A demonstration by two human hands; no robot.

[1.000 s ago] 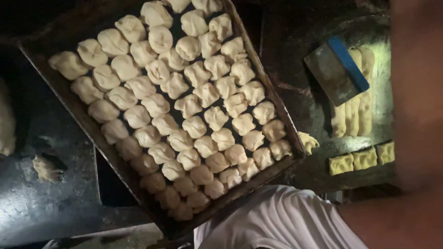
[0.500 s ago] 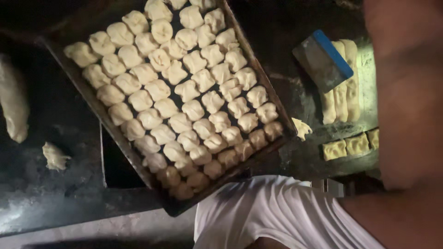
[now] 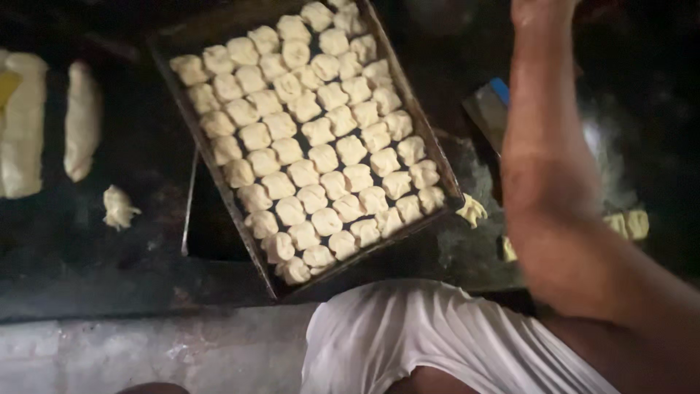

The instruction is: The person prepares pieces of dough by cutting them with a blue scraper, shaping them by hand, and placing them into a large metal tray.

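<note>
Dim light falls on a dark worktop (image 3: 87, 255) where a dark baking tray (image 3: 219, 164) sits tilted, packed with rows of pale dough pieces (image 3: 321, 157). Long dough rolls (image 3: 80, 120) lie to its left. At the top edge the right hand (image 3: 543, 11) reaches away beyond a blue-handled scraper (image 3: 490, 102); whether its fingers are clenched cannot be told.
</note>
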